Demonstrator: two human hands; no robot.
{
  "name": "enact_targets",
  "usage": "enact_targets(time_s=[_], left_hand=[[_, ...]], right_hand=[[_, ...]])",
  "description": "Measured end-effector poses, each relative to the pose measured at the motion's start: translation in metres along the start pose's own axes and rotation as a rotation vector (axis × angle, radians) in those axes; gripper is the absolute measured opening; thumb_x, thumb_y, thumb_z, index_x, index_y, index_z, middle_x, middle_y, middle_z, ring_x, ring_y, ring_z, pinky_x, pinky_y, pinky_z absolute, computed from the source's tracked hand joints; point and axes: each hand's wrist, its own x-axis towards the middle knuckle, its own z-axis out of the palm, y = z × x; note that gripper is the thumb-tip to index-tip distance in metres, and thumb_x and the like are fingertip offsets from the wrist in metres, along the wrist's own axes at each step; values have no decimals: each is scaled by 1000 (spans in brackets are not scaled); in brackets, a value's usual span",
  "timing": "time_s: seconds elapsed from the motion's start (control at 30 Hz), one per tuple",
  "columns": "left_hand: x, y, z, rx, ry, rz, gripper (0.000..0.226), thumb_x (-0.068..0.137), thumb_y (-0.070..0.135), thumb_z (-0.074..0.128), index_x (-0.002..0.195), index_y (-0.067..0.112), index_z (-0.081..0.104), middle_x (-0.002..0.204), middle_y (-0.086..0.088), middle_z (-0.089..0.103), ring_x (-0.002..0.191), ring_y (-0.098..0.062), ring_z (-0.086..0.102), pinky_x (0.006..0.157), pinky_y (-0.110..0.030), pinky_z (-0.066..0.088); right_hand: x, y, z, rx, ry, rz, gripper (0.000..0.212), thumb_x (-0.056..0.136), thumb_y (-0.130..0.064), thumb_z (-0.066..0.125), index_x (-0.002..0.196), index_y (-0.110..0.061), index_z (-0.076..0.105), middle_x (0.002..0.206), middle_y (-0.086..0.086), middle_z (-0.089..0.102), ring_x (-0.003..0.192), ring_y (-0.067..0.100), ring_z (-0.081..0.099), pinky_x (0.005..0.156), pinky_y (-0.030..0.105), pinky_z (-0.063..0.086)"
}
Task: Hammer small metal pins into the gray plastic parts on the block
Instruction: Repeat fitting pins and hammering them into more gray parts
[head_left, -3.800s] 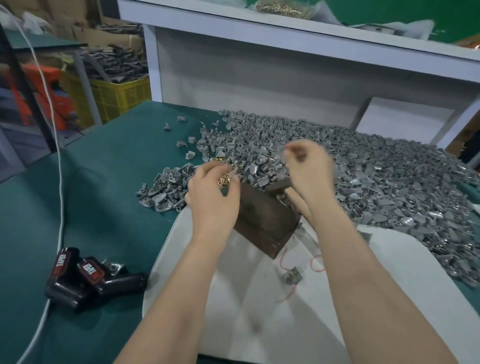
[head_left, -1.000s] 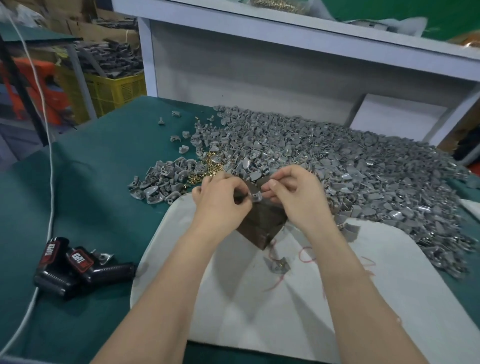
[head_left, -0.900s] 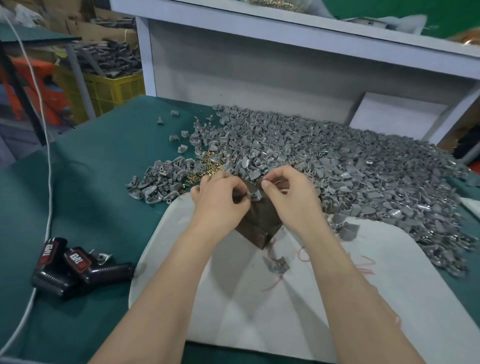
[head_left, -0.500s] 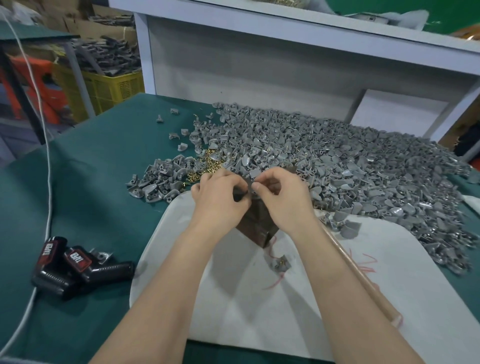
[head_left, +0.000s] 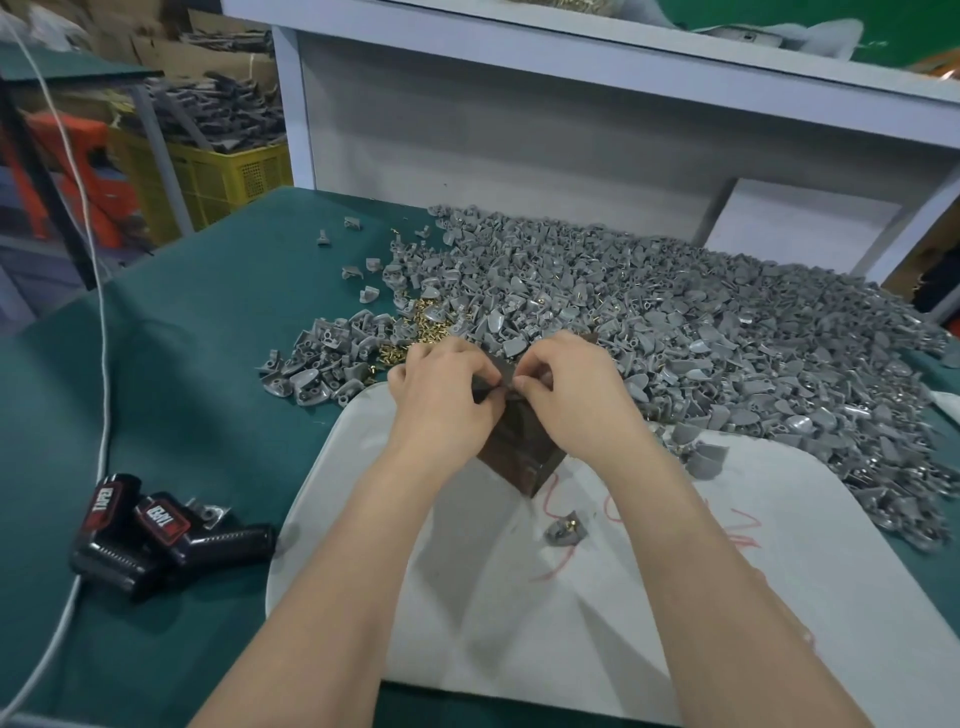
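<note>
Atop the block, left hand and right hand both pinch what appears to be a gray part, positioning it for pinning. Next move requires a hammer, not visible; pins lie behind the block.

The dark wooden block stands on the white rounded board; gray plastic parts heaped behind; black tools near the green tabletop left edge.

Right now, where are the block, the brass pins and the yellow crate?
block (head_left: 519, 457): head view, near face.
brass pins (head_left: 421, 332): head view, heap's middle.
yellow crate (head_left: 228, 176): head view, side wall.
</note>
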Motion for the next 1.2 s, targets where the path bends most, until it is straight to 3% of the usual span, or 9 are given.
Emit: enact_targets(time_s=[0.07, 0.23, 0.37, 0.53, 0.67, 0.8, 0.9, 1.03, 1.2], left_hand=[[0, 0, 0, 1, -1, 4, 4, 84, 27, 66, 88, 26, 68, 112, 11, 56, 109, -20, 36, 79, -28, 16], [0, 2, 0, 24, 7, 4, 6, 84, 25, 65, 79, 29, 64, 111, 10, 56, 103, -19, 34, 75, -27, 15], [0, 3, 1, 18, 14, 11, 10, 84, 20, 63, 85, 27, 70, 109, 11, 59, 104, -21, 36, 80, -29, 19], [0, 3, 1, 33, 10, 24, 14, 85, 16, 60, 88, 26, 70, 107, 11, 58, 97, -15, 29, 79, -29, 18], [0, 2, 2, 11, 22, 25, 8, 84, 20, 64, 85, 26, 70, 106, 13, 59, 103, -18, 34, 79, -29, 19], [-1, 1, 1, -18, 21, 26, 6, 84, 25, 65, 79, 28, 65, 105, 15, 58, 105, -18, 35, 79, -28, 17], [0, 2, 0, -22, 26, 26, 12, 84, 27, 66, 75, 31, 61, 104, 16, 56, 104, -16, 34, 79, -28, 16], [0, -1, 1, 4, 30, 21, 6, 85, 25, 64, 81, 27, 68, 106, 15, 57, 107, -18, 35, 80, -29, 16], [-1, 0, 1, -1, 17, 26, 4, 84, 24, 65, 86, 25, 68, 107, 15, 56, 108, -19, 36, 82, -30, 19]], right_hand=[[3, -4, -4, -81, -47, 1, 7, 91, -15, 58, 89, -13, 64, 95, 1, 50, 95, 22, 53, 87, 35, 43], [11, -15, -8, -291, -95, -18, 8, 87, -8, 58, 91, -12, 64, 95, 6, 60, 92, 27, 59, 74, 30, 48], [15, -26, -13, -404, -142, -50, 14, 84, -3, 54, 91, -12, 62, 83, 7, 51, 86, 29, 57, 66, 28, 40], [19, -33, -15, -459, -188, -76, 19, 81, 3, 50, 70, -12, 44, 63, 3, 35, 71, 26, 45, 63, 31, 38], [16, -19, -11, -329, -124, -61, 10, 87, -7, 57, 91, -11, 64, 82, 7, 55, 85, 28, 57, 71, 30, 44], [3, 4, -7, 43, -52, 48, 12, 88, -17, 62, 93, -15, 73, 93, 1, 69, 87, 14, 60, 80, 21, 42], [-1, 12, -6, 300, 26, 148, 14, 86, -12, 63, 96, -15, 73, 91, 0, 71, 87, 15, 66, 88, 32, 51], [-2, 6, 1, 211, 35, 87, 9, 86, -18, 65, 91, -18, 72, 90, -2, 69, 84, 12, 63, 84, 27, 48], [-2, 1, 7, 61, 51, 55, 10, 88, -19, 62, 91, -14, 69, 98, 7, 59, 91, 23, 58, 87, 36, 44]])
